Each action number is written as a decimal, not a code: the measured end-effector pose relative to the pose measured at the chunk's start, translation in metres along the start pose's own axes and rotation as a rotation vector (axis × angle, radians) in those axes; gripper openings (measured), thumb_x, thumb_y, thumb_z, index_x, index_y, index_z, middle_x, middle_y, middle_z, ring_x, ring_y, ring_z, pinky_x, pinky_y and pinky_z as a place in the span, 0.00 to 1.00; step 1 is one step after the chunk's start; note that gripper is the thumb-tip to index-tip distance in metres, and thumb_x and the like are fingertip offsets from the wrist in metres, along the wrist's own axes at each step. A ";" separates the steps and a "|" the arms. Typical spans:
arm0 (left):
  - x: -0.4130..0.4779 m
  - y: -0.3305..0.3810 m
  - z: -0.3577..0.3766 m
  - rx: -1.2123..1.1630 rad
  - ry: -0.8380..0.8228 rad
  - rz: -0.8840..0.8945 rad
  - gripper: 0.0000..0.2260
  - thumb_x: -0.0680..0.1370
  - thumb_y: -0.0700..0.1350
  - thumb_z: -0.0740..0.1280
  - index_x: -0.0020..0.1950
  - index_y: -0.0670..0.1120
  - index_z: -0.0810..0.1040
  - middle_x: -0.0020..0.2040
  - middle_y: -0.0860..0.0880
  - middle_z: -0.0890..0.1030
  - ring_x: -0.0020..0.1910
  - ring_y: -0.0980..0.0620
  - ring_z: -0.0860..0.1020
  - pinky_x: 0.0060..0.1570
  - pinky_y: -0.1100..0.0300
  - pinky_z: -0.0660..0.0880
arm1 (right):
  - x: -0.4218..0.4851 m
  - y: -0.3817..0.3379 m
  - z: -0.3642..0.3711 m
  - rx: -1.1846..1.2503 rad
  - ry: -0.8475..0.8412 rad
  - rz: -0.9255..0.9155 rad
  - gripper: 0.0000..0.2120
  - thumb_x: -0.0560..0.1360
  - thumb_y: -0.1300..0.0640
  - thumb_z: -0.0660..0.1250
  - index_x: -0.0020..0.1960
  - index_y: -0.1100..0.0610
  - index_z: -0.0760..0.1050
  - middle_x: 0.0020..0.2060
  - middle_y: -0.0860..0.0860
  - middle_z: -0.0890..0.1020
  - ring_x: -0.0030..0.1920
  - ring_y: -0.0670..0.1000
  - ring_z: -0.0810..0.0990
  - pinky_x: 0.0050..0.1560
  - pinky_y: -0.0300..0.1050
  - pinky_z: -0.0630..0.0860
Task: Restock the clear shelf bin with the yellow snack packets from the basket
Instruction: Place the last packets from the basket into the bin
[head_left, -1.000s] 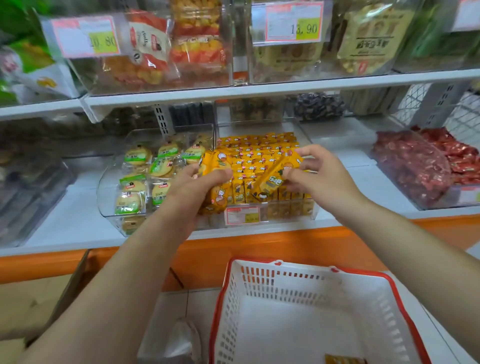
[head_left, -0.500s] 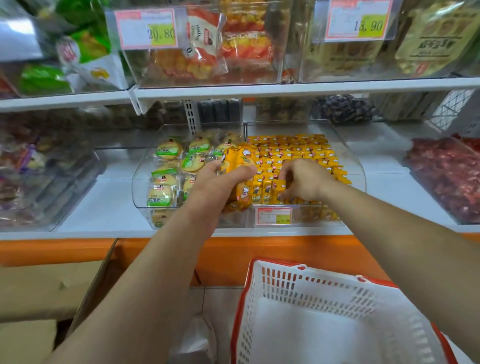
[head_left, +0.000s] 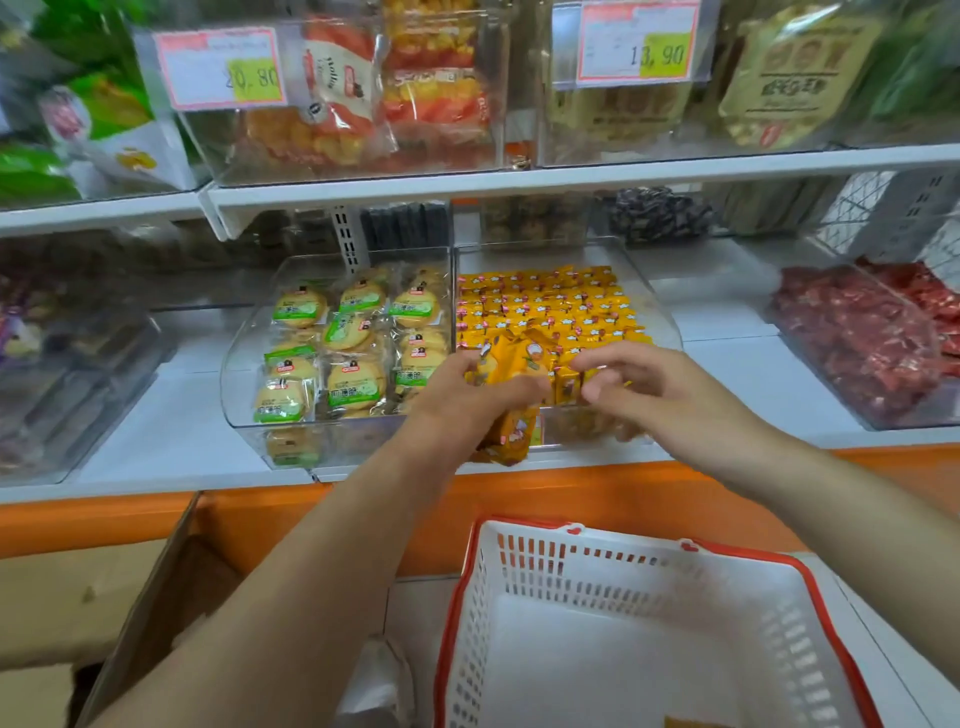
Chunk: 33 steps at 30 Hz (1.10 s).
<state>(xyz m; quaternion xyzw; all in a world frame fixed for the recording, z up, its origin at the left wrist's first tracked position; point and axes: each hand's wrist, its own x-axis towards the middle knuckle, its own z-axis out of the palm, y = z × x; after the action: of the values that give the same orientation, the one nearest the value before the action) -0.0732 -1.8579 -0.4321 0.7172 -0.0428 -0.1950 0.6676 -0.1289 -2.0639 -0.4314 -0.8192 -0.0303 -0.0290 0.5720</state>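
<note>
Your left hand (head_left: 467, 402) gripped a clutch of yellow snack packets (head_left: 511, 364) over the front edge of the clear shelf bin (head_left: 671, 325), while your right hand (head_left: 644, 387) hovered just beside it, fingers loosely bent, holding nothing. You probably needed to pass packets across singly and stand them upright to match the rows (head_left: 545, 306). That bin looked nearly full of tidy rows; the white basket (head_left: 613, 569) showed perhaps one last packet (head_left: 693, 722) at its bottom edge; the neighbouring bin (head_left: 231, 371) held green-labelled biscuits (head_left: 356, 384)

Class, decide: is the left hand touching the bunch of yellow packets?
Touching. The head view shows the left hand gripping the yellow packets, fingers wrapped round them.
</note>
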 end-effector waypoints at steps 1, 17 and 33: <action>-0.002 -0.001 0.009 0.020 -0.028 0.007 0.25 0.66 0.52 0.82 0.60 0.50 0.79 0.49 0.47 0.86 0.45 0.47 0.85 0.40 0.54 0.80 | -0.010 -0.001 -0.001 0.135 0.003 0.026 0.10 0.79 0.55 0.67 0.58 0.46 0.80 0.42 0.46 0.84 0.40 0.47 0.82 0.39 0.39 0.77; -0.024 0.001 0.059 -0.101 -0.214 -0.027 0.23 0.63 0.52 0.78 0.56 0.49 0.83 0.46 0.48 0.87 0.39 0.53 0.85 0.33 0.60 0.79 | -0.026 -0.001 -0.025 0.609 0.020 0.195 0.25 0.72 0.53 0.70 0.64 0.65 0.76 0.53 0.61 0.83 0.49 0.59 0.82 0.54 0.55 0.81; -0.007 0.002 0.026 -0.078 -0.028 0.040 0.09 0.71 0.45 0.78 0.48 0.46 0.81 0.37 0.51 0.85 0.33 0.57 0.82 0.31 0.62 0.77 | -0.028 0.005 -0.016 0.294 -0.152 0.157 0.11 0.70 0.59 0.75 0.50 0.48 0.80 0.40 0.49 0.84 0.40 0.50 0.81 0.42 0.45 0.77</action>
<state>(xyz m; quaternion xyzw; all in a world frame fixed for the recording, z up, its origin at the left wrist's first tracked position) -0.0880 -1.8802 -0.4293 0.6869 -0.0588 -0.1929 0.6982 -0.1562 -2.0808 -0.4328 -0.7264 -0.0134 0.0828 0.6822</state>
